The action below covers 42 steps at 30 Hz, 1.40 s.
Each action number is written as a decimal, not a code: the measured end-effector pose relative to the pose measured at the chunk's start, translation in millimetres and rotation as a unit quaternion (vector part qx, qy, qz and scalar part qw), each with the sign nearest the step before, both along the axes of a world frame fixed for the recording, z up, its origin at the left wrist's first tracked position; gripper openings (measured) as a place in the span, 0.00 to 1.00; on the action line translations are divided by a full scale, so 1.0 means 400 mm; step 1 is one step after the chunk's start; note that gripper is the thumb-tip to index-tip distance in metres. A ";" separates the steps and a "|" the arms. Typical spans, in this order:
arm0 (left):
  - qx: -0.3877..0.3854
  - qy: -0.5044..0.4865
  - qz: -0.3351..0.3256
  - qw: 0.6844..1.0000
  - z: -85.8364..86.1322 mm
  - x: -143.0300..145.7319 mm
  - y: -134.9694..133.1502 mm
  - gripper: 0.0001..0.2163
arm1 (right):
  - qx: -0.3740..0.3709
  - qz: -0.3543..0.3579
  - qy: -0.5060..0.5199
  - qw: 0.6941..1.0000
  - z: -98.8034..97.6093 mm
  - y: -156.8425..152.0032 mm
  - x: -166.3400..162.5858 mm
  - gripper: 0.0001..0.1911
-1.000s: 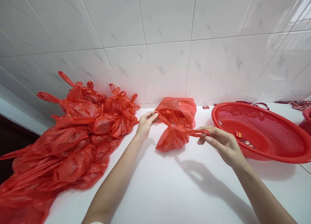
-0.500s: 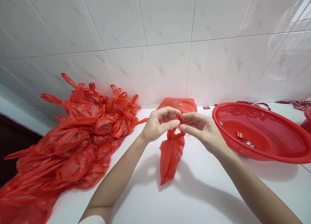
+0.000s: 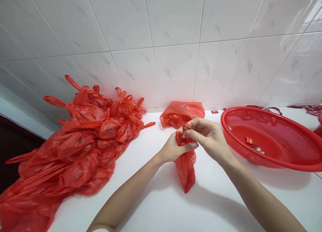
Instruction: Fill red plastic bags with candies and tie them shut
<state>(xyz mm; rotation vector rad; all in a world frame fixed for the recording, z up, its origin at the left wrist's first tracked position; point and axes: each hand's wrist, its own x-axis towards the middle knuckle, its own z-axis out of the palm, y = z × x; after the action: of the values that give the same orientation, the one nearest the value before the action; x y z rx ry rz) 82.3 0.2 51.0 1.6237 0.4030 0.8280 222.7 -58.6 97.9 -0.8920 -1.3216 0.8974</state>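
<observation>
Since its lower end points toward the wearer, the red bag (image 3: 185, 174) comes first, midway btwn the forearms above the white table (image 3: 151, 201); can't tell if it touches. L hand (image 3: 173, 147) is wrapped round its neck, thumb in front; R hand (image 3: 208, 134) pinches a handle loop (image 3: 186, 126). Thin plastic could prob. tear w/ too hard a tug, or slip if L fingers slacken. Bag pile (image 3: 83, 148) might slide if elbowed; slack bag (image 3: 186, 108) nr the wall could snag knuckles.
</observation>
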 end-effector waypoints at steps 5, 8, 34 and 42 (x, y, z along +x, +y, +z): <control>0.005 0.016 0.061 0.998 -0.038 -0.018 0.007 0.20 | 0.011 -0.024 0.007 1.000 -0.013 0.001 0.027 0.05; 0.047 0.097 0.088 0.990 -0.052 -0.056 0.020 0.17 | 0.003 -0.042 -0.030 0.999 -0.028 -0.003 0.055 0.06; 0.020 0.118 0.000 0.993 0.010 -0.027 0.003 0.10 | 0.185 0.030 -0.284 0.940 -0.056 -0.043 0.048 0.19; 0.155 -0.010 0.351 0.924 0.209 -0.184 0.174 0.10 | 0.132 -0.096 -0.266 0.950 -0.089 -0.073 0.139 0.19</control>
<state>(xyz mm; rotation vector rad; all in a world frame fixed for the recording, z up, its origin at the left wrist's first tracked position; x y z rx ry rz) 8.8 69.7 134.6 1.7725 0.9055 1.5035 278.4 -87.9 62.4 -1.0693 -1.7301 0.3170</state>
